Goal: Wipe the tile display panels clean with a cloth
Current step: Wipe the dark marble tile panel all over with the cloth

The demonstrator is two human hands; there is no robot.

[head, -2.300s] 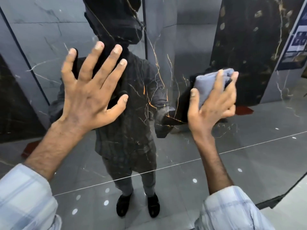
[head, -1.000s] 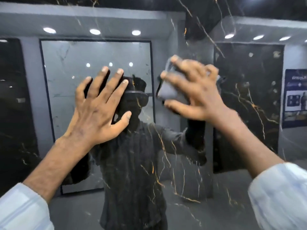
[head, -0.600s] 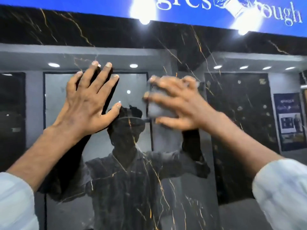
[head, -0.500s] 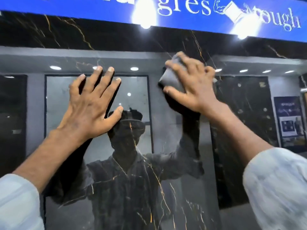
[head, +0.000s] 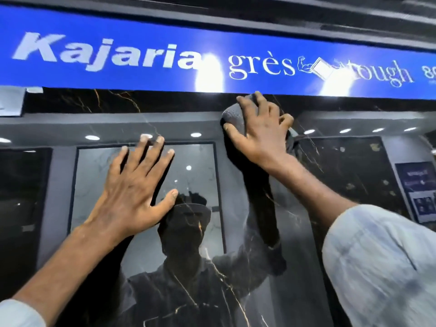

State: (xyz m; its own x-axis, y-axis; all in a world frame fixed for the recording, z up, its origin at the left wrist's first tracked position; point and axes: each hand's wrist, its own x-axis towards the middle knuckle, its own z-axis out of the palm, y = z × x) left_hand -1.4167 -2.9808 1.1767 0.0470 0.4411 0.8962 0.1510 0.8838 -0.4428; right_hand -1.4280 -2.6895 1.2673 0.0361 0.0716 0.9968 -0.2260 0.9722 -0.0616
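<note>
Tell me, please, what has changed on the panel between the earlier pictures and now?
The right hand slid the grey cloth up the glossy black gold-veined tile panel to just below the blue lettered sign. Its grip on the cloth held; the left hand stayed pressed flat, fingers spread.

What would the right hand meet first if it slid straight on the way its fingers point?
Probably the lower edge of the blue sign: the right hand, pressing the cloth on the tile, points up, just below it. Whether the sign stands proud of the tile is unclear.
</note>
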